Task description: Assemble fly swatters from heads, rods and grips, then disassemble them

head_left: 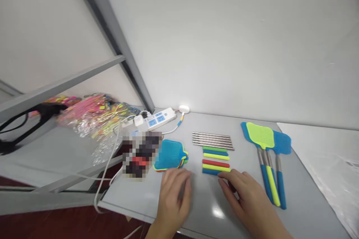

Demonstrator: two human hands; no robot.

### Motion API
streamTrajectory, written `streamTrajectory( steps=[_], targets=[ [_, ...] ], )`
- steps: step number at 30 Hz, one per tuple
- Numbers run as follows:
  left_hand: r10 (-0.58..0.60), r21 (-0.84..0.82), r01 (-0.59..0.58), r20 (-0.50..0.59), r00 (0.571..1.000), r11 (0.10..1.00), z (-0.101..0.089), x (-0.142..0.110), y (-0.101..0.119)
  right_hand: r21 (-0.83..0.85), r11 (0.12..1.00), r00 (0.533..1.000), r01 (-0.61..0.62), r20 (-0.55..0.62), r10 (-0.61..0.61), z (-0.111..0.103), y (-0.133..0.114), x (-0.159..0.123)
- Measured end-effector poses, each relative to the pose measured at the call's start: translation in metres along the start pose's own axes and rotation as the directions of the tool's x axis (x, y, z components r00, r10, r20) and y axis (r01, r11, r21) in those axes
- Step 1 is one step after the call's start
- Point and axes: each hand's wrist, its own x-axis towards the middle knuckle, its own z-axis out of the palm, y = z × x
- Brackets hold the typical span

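My left hand (pixel 174 194) rests on the table with loosely bent fingers and a gap at the thumb, holding nothing. Its fingertips are just in front of a stack of fly swatter heads (pixel 169 155), blue on top with yellow and red edges below. My right hand (pixel 248 196) has thumb and fingers apart and nothing between them. Its index fingertip is at the right end of a blue handle sleeve (pixel 210 171); I cannot tell whether they touch. Above lie yellow (pixel 215 167), red (pixel 215 163) and green (pixel 214 149) sleeves. Several metal rods (pixel 212 140) lie side by side behind them.
On the right lie several assembled fly swatters (pixel 260 136) with blue or yellow heads. Beyond them is white plastic sheeting (pixel 322 164). A power strip (pixel 159 118) with cables stands at the back left, near a pixelated patch. Bagged colourful items (pixel 95 110) lie behind a grey metal frame (pixel 64 80).
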Motion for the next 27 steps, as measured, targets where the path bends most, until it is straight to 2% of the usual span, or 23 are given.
streamTrajectory(
  steps=[3, 5, 9, 13, 20, 27],
  targets=[
    [-0.120, 0.180, 0.130, -0.067, 0.991, 0.975, -0.018, -0.003, -0.019, -0.081, 0.987, 0.983, 0.140, 0.132, -0.128, 0.020, -0.015, 0.024],
    [-0.172, 0.242, 0.181, -0.056, 0.983, 0.953, -0.022, -0.004, -0.026, -0.175, 0.967, 0.970, 0.183, 0.191, -0.149, 0.033, -0.020, 0.042],
    [-0.255, 0.331, 0.235, 0.016, 0.967, 0.914, -0.019, -0.004, -0.031, -0.303, 0.932, 0.973, 0.198, 0.173, -0.151, 0.056, -0.025, 0.074],
    [-0.334, 0.397, 0.277, 0.080, 0.939, 0.875, -0.013, -0.004, -0.032, -0.312, 0.935, 0.982, 0.170, 0.132, -0.135, 0.071, -0.027, 0.089],
    [-0.337, 0.354, 0.289, 0.082, 0.938, 0.889, -0.014, -0.005, -0.036, -0.096, 0.993, 0.992, 0.065, 0.115, -0.054, 0.075, -0.026, 0.094],
    [-0.350, 0.251, 0.322, 0.077, 0.934, 0.913, -0.018, -0.008, -0.039, 0.148, 0.989, 0.986, -0.002, 0.165, -0.023, 0.065, -0.028, 0.095]
  ],
)
